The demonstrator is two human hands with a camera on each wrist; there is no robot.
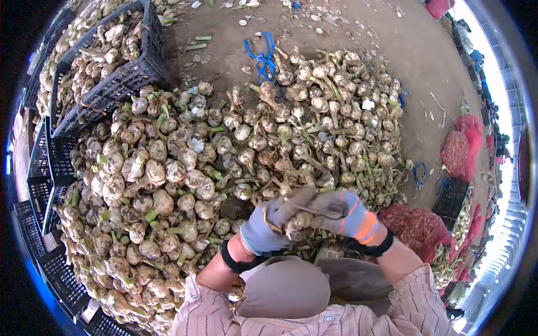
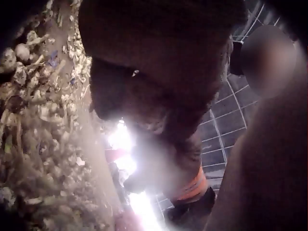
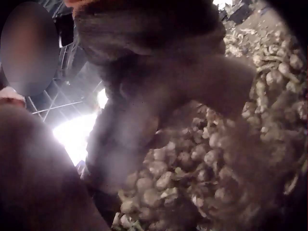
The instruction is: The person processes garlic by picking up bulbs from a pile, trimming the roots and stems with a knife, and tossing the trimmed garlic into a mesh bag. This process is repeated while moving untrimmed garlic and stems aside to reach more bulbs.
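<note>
In the head view both hands, in grey-blue work gloves with soiled fingers, meet just above the person's lap. The left hand (image 1: pixel 263 227) grips a garlic bulb (image 1: pixel 297 224) that shows between the two hands. Against the bulb's other side is the right hand (image 1: pixel 347 213), with an orange band at its glove cuff. A dark, blurred shape lies along its fingers; I cannot tell whether it is a tool or dirty glove. The wrist views show the right glove (image 3: pixel 154 48) and the left glove (image 2: pixel 159 43) dark and close up, fingers blurred.
A large heap of garlic bulbs (image 1: pixel 162 201) with cut stems covers the ground at left, and another garlic pile (image 1: pixel 336 112) lies ahead. Black plastic crates (image 1: pixel 106 84) stand at far left. Blue twine (image 1: pixel 263 59) lies beyond, and red mesh sacks (image 1: pixel 414 229) sit at right.
</note>
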